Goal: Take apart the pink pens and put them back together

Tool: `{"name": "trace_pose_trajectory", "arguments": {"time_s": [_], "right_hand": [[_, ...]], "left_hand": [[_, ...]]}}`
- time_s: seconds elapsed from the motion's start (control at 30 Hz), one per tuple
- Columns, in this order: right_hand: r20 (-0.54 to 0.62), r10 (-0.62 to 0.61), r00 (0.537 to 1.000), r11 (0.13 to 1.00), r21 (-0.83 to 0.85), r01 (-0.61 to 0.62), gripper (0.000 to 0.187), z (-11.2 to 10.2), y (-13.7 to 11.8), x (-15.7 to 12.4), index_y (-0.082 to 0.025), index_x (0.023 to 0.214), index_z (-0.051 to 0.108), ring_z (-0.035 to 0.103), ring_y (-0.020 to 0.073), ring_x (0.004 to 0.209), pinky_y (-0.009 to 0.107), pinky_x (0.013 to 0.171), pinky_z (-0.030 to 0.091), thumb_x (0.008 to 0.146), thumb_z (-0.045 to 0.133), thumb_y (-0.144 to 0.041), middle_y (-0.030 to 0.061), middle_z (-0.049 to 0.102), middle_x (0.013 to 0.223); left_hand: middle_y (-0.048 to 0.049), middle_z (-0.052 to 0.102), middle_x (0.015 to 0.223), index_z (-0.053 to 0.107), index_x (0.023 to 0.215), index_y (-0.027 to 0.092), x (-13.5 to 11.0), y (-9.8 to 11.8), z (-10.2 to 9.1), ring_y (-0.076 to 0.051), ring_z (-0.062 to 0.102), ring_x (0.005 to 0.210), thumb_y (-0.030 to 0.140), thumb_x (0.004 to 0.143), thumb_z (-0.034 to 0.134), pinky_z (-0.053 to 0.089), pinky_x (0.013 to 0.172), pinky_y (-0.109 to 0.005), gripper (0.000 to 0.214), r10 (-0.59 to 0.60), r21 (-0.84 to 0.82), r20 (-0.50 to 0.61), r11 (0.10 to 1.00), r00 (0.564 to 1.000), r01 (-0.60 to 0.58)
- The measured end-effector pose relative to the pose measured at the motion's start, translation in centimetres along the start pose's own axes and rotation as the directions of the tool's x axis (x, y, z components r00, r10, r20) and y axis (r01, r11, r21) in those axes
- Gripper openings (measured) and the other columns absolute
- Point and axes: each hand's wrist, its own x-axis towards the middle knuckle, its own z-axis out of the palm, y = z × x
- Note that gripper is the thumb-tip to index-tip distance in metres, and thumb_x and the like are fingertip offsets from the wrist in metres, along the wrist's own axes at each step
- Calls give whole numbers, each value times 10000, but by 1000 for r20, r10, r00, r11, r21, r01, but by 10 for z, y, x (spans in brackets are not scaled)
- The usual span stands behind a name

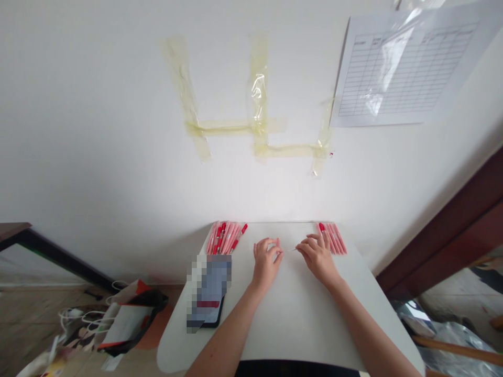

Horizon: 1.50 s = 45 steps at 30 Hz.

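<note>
Over the white table [298, 314], my left hand [267, 259] is closed in a pinch on a pink pen [277, 243], whose end sticks up past the fingers. My right hand [317, 257] pinches a thin pale pen refill [291, 250], which spans the small gap between both hands. Whether its left end sits inside the pen cannot be made out. Just beyond my right hand lies a row of several pink pens [337, 240], one with a red part. A larger bunch of pink and red pens [227, 238] rests at the table's back left.
A phone [212, 293], partly blurred out, lies at the table's left side. Behind the table rises a white wall [118, 131] with yellowish tape [259, 94] and a printed sheet [404, 73]. Bags [131, 319] stand on the floor at left.
</note>
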Motion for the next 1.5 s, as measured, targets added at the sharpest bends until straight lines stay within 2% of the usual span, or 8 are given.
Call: {"name": "trace_pose_trajectory", "arguments": {"time_s": [0.2,0.37,0.5,0.7,0.93,1.17,1.5], "right_hand": [[-104,-42,994,999,-5,42,148,7,1,-4,-281,1009,687,533,257,1151,624,1177,108,978,544,-260,19,702,961],[-153,-48,987,999,-8,47,126,9,1,-3,-267,988,686,548,251,1119,600,1170,145,968,564,-239,17,703,947],[-163,-38,986,999,-14,36,117,7,0,-3,-264,975,693,549,250,1116,572,1160,186,953,585,-223,19,707,950],[-134,-44,990,999,-12,42,120,9,-2,-4,-274,988,692,548,250,1120,593,1166,144,960,582,-234,10,707,951],[-140,-76,987,997,8,77,128,9,-5,-3,-275,988,702,548,237,1115,557,1161,199,963,580,-243,13,707,936],[-82,-79,994,995,53,83,162,11,-7,-4,-296,1036,705,568,224,1049,580,1164,175,973,566,-243,5,712,929],[-98,-99,990,994,35,103,164,17,-5,-5,-312,980,740,575,228,1007,584,1160,194,958,587,-258,12,712,876]], "left_hand": [[-53,634,1132,731,860,253,-1,-5,2,-228,546,1179,181,842,684,378,1127,-549,88,70,8,-74,998,995,-70],[-53,631,1123,729,849,250,-2,-8,4,-234,549,1171,172,834,691,391,1110,-556,89,96,32,-82,995,992,-94],[-53,629,1137,727,853,251,-2,-7,4,-234,544,1176,168,833,691,380,1116,-560,92,93,39,-73,995,993,-91],[-52,631,1146,725,864,251,-3,-8,4,-234,539,1190,170,849,675,342,1138,-583,96,92,41,-50,995,994,-90],[-50,633,1143,726,859,251,-3,-9,5,-237,542,1194,177,847,682,326,1139,-621,87,88,32,-32,996,996,-87],[-58,643,1118,726,865,252,-1,-10,8,-220,560,1133,193,848,688,460,1053,-489,72,130,-69,-18,989,991,-131],[-55,643,1102,715,849,242,0,-13,9,-215,560,1104,189,844,695,489,1016,-464,57,136,-72,-49,988,990,-139]]}}
